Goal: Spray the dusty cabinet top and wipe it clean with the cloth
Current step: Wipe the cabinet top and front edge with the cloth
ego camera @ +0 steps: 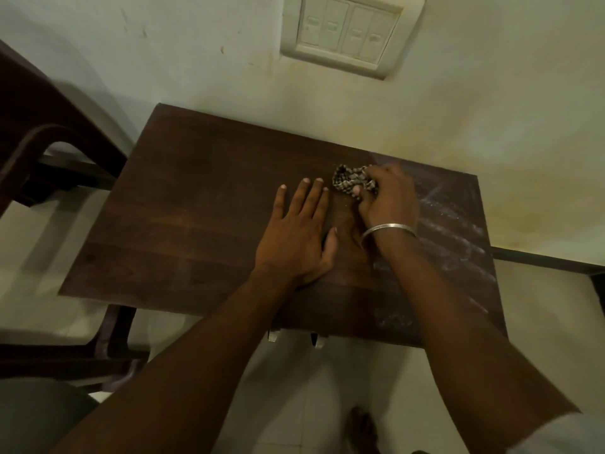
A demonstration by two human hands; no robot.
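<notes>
Two bare forearms (203, 371) are reaching in over the dark wooden cabinet top (196, 208), whose long axis is running left to right along the wall (196, 60). The left grip (294, 237) is lying flat mid-top, fingers straight, holding nothing. Just beside it, the checked cloth (350, 180) is bunching out toward the wall from the right grip (389, 201), whose fingers are curling round it. Soft and light, the wad is probably best held balled in the palm. Pale dust streaks (451, 231) are showing at far right.
</notes>
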